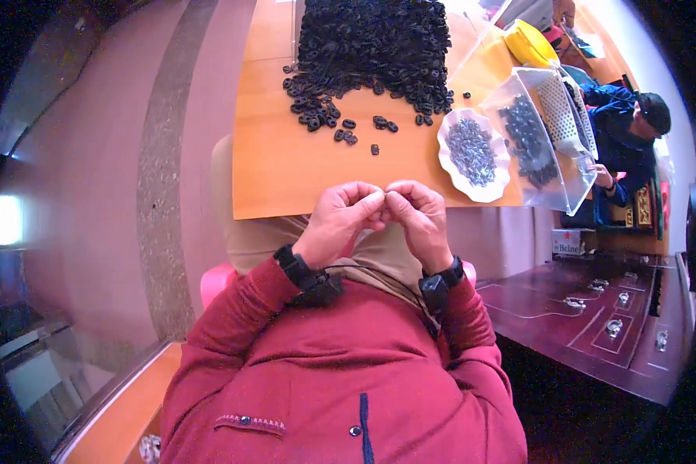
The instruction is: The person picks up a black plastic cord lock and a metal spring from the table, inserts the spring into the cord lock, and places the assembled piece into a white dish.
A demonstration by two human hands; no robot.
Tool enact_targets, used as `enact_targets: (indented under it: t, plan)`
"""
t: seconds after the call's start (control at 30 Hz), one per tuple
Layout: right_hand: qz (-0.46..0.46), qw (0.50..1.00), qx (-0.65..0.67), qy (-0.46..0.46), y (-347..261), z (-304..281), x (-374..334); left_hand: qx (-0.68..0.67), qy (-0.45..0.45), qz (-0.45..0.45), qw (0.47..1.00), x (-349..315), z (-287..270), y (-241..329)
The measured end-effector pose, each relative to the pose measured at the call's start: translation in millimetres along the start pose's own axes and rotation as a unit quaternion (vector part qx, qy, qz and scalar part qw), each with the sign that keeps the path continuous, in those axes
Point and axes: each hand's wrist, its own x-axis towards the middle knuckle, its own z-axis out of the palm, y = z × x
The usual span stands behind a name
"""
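Observation:
My left hand and my right hand meet at the front edge of the orange-brown table. Thumbs and fingers of both are pinched together, tip to tip. Whatever lies between the fingertips is too small and covered to name. Beyond them, a single small black plastic piece rests on the tabletop. A big heap of similar black pieces spreads across the far side, some lying loose at its near edge. To the right of my hands sits a white scalloped dish filled with small shiny metal parts.
A clear plastic bin holding dark pieces stands right of the dish, with a white perforated basket against it. Farther back is a yellow container. Another person in dark clothes works at the right. A dark red panel lies lower right.

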Motion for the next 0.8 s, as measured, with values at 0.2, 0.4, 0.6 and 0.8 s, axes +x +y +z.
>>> enact_targets:
  t: [0.2,0.4,0.6,0.8]
  plan:
    - [0.003,0.999,-0.001,0.041,5.6,-6.6,4.9,-0.053,0.041,-0.006,0.998,3.1,-5.8,-0.8]
    - [0.002,0.999,-0.034,0.026,9.9,-8.9,6.3,-0.06,0.065,-0.018,0.996,3.0,-9.1,-1.8]
    - [0.019,0.998,-0.037,0.038,9.2,-8.9,7.5,-0.039,0.093,-0.014,0.995,4.2,-5.9,1.8]
    - [0.022,0.999,-0.023,0.04,10.5,-9.1,7.5,-0.035,0.098,-0.027,0.994,1.8,-5.7,4.8]
